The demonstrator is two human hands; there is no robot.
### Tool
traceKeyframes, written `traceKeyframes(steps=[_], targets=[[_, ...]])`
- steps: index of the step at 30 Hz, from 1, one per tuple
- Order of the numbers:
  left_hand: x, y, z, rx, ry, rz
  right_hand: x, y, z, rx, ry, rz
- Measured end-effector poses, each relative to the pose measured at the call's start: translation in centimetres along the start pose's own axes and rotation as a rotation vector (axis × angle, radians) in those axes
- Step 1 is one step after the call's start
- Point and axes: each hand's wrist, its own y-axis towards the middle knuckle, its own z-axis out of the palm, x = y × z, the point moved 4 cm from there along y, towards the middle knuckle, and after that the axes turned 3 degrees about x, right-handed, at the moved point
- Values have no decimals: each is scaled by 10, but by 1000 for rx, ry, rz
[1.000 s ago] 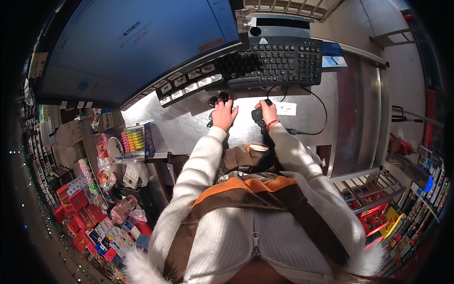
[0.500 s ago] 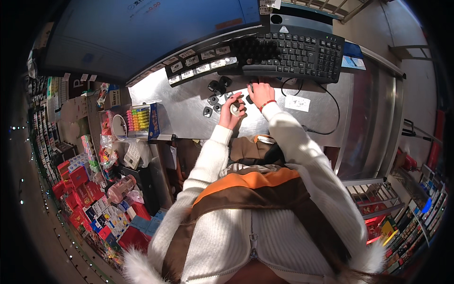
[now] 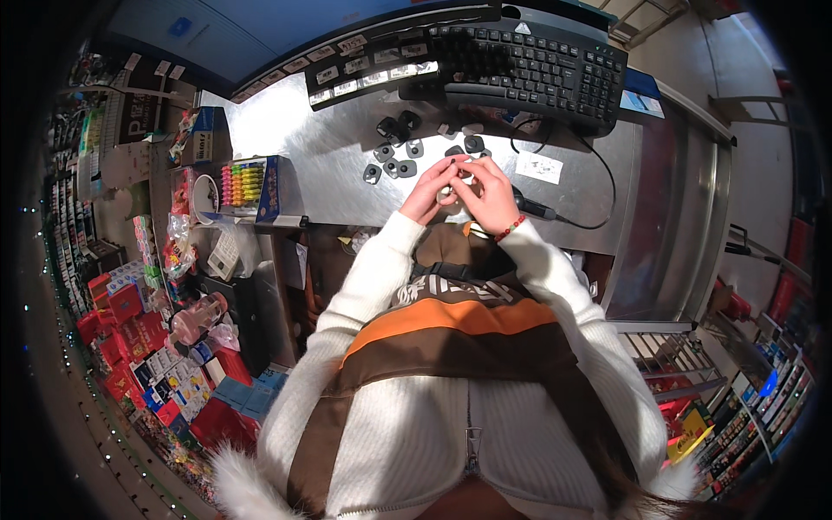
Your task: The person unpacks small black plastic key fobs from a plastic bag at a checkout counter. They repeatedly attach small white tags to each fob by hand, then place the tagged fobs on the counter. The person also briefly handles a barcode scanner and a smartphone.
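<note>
My left hand [image 3: 424, 196] and my right hand [image 3: 490, 196] meet above the near part of the steel counter [image 3: 334, 186], fingertips touching. In the closed left hand is a small whitish round piece [image 3: 445, 197], mostly covered by fingers. The right hand pinches close to the left fingertips, where a tiny dark spot shows; what it holds is too small to make out. Small black rounded tags with round knobs [image 3: 407, 168] lie loosely just beyond and left of the hands. Another black tag [image 3: 472, 144] lies beyond the fingertips.
A black keyboard [image 3: 546, 74] and a strip of price labels [image 3: 373, 76] stand beyond the tags, below a large screen [image 3: 251, 39]. A white card [image 3: 539, 167] and a cable [image 3: 614, 182] lie at right. A box of colourful sticks [image 3: 268, 186] stands on the left.
My right hand has come back from near the keyboard edge and joined my left hand, which moved slightly right. The view has shifted a little.
</note>
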Motion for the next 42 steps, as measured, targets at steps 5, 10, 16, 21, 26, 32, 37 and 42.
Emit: traceKeyframes(steps=[5, 10, 16, 21, 26, 32, 37, 42], targets=[[-15, -22, 47, -274, 903, 340, -18, -26, 1, 44, 552, 355], [-24, -42, 74, -210, 963, 334, -21, -40, -14, 23, 694, 371], [-12, -54, 65, -201, 556, 200, 22, -51, -24, -122, 482, 230], [-16, -62, 74, -236, 869, 298, 72, -55, -36, -279, -355, -282], [-23, -75, 90, -216, 999, 243, 78, -54, -46, -54, -389, -298], [-27, -82, 103, -229, 1078, 233, 79, -61, -45, -58, -330, -330], [-28, -86, 108, -242, 1136, 269, 75, -67, -40, -92, -295, -274], [-28, -92, 112, -254, 1152, 274, 72, -71, -38, -77, -281, -305]])
